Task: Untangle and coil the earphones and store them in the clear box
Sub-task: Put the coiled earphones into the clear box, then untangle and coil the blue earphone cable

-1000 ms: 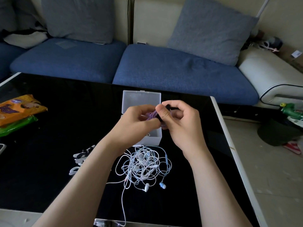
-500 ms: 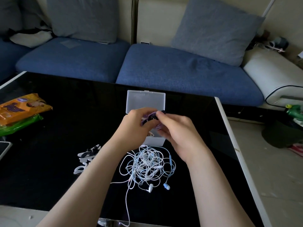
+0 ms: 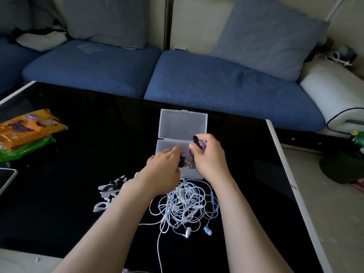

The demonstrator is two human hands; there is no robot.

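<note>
Head view. Pinched in the right hand [image 3: 208, 157], thumb and curled fingers tight round it: purple earphone coil [image 3: 185, 155], black bit poking up above the thumb. Held low over the base of the open clear box [image 3: 183, 125], lid tipped back. Met on its left side by the left hand [image 3: 163, 167], fingertips dipped toward the box and hidden; cannot tell whether gripping. Just in front of the box, on the black table [image 3: 78, 158]: tangled white and blue earphones [image 3: 185, 207]. Left of those, white clips [image 3: 110, 191]. Far left, orange snack packet [image 3: 29, 127].
</note>
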